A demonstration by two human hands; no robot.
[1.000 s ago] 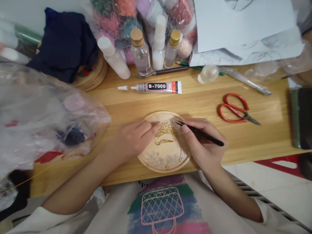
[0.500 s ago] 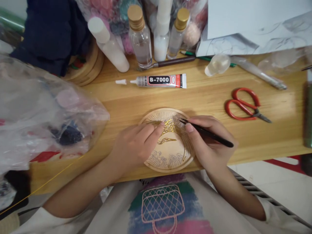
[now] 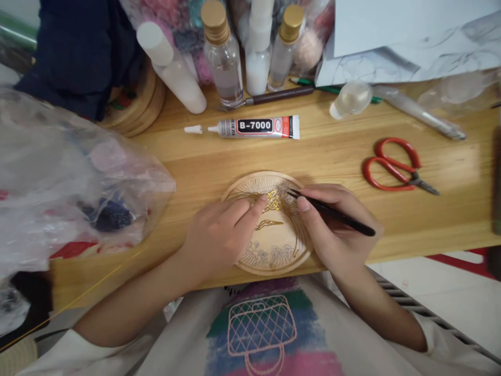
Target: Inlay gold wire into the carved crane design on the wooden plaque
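Near the table's front edge lies a round wooden disc [image 3: 270, 267] with printed line patterns. Gold wire [image 3: 273, 201] forms a scale-like mesh on its upper middle, with a narrow gold shape below. My left hand [image 3: 221, 237] rests over the disc's left side, fingers close together, the index fingertip pressing at the mesh; its thumb is hidden. In my right hand [image 3: 336, 230], thumb and fingers pinch black tweezers [image 3: 340, 215]. Their tips point left, just right of the gold mesh. Whether the tips hold anything is too small to tell.
Beyond the disc lie a B-7000 glue tube [image 3: 258, 127] and its white cap [image 3: 193, 129]. Red-handled scissors [image 3: 397, 164] lie to the right. Several bottles [image 3: 225, 68] stand at the back, beside papers [image 3: 410, 31]. A plastic bag [image 3: 78, 177] covers the left side.
Both hands stay in almost the same place on the disc. My left index finger has shifted slightly over the gold mesh. The view has tilted a little.
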